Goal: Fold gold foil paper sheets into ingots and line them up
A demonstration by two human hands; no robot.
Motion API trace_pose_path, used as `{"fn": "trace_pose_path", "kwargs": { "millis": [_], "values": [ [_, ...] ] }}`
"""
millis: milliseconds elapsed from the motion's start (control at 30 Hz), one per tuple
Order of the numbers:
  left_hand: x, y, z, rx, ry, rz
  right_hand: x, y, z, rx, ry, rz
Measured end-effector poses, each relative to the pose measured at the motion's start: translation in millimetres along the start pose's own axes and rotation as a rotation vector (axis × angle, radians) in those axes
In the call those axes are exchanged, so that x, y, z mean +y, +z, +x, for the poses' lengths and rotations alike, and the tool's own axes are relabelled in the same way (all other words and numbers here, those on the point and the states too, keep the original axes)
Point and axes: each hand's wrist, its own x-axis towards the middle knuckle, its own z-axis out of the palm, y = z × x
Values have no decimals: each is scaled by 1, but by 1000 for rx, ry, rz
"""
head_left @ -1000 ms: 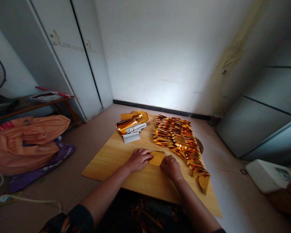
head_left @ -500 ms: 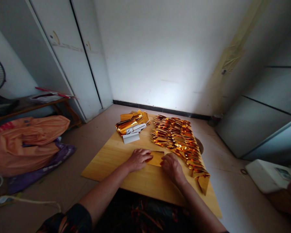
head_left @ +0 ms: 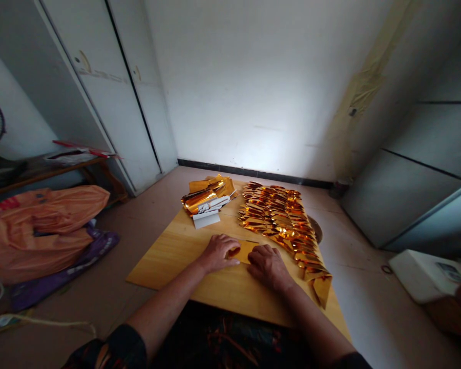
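A small sheet of gold foil paper (head_left: 246,251) lies on the wooden board (head_left: 169,261) between my two hands. My left hand (head_left: 219,252) grips its left end, thumb and fingers curled round the edge, where the paper bends up. At the other end, the fingers of my right hand (head_left: 268,266) are bent and press on the sheet; their tips are partly hidden. Beyond my right hand spread overlapping rows of folded gold foil pieces (head_left: 278,218). Farther left sits a stack of gold foil sheets (head_left: 211,192) with white paper (head_left: 206,219) at its front.
The board stands over a tiled floor near a white wall (head_left: 253,92). Left are an orange bag (head_left: 49,220), a purple bag (head_left: 69,266) and a low wooden bench (head_left: 80,163). A white box (head_left: 426,274) stands right. Grey cabinets (head_left: 115,92) line the left side.
My right hand has shifted slightly left along the sheet and turned flatter, palm down. My left hand's thumb and fingers now curl round the paper's left end, which bends upward.
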Motion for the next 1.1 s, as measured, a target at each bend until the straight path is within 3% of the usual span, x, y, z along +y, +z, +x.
{"fn": "trace_pose_path", "kwargs": {
  "millis": [367, 667, 900, 1100],
  "values": [
    [-6, 2, 3, 14, 22, -14, 9, 13, 4, 42, -4, -53],
    [-9, 2, 3, -9, 43, -4, 10, 1, 11, -13, -36, -72],
    [-7, 4, 1, 51, 61, -16, 19, 16, 14, 92, 32, 152],
    [-2, 5, 6, 114, 1, -28, 21, 13, 16, 125, 111, 303]
  ]
}}
